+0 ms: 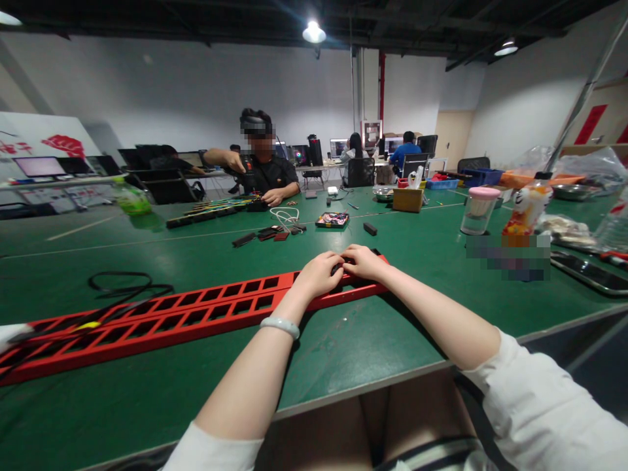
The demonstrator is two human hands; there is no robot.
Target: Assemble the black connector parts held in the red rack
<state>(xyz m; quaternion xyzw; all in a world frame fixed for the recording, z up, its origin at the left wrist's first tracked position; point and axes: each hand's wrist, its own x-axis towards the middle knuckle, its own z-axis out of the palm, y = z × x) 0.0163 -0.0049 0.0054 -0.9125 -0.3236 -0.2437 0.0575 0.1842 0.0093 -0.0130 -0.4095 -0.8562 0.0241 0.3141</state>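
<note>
nearest me the green worktop [353, 347] runs out wide under my forearms, its edge just before my lap. my left hand [320, 273] and right hand [362, 260] meet on the right end of a long red slotted rail [196, 313], fingers curled down over it around something small and dark; i cannot tell how firmly they grip. the rail lies flat, its long axis running from lower left, past a black cable [122, 284], up to the right under my hands. farther out sit a white cable coil [287, 218], a clear jar with a pink lid [478, 210] and an orange packet [524, 208] whose print i cannot read. across the worktop a person [260, 167] works in a big grey-walled room; the red writing on the left wall is illegible.
</note>
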